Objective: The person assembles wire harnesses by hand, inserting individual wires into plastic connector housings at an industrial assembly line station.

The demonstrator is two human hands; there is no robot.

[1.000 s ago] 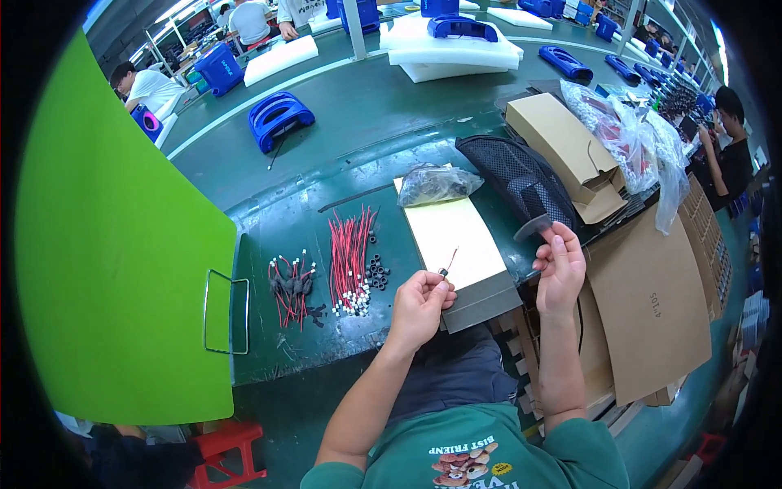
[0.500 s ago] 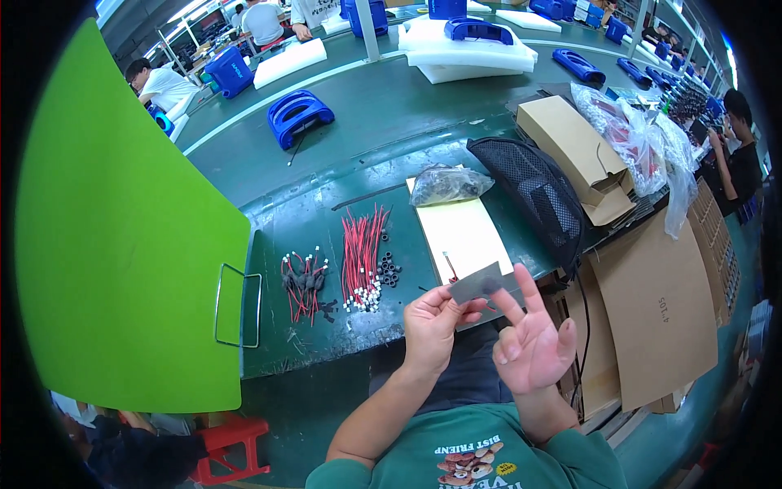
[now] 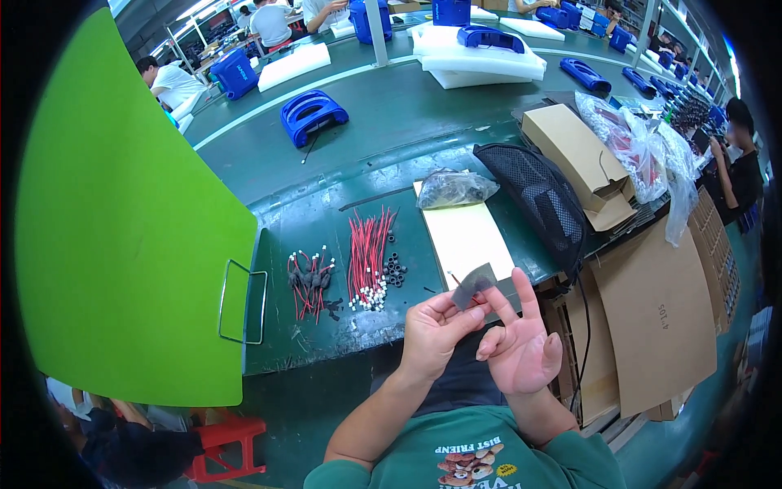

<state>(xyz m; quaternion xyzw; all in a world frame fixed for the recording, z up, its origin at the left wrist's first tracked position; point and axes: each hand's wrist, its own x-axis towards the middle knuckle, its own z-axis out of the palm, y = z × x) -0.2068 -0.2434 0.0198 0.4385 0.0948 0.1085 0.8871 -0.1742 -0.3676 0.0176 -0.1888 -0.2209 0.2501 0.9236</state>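
Across swings the grey patch (image 3: 469, 287), clamped by the left hand (image 3: 434, 334), right hand (image 3: 524, 350) spread; a loose grip could skew it.

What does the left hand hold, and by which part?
The left hand pinches a small flat dark grey sheet by its lower edge, and a thin reddish wire whose held part is hidden.

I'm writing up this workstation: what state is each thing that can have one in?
Left hand: closed, pinching the grey patch
Right hand: open, palm showing
Grey patch: slightly curved
Red wires: loose, laid lengthwise together
Black rings: loose, clustered
Clear plastic bag: filled, lying on the white board
Cardboard box: end flap open
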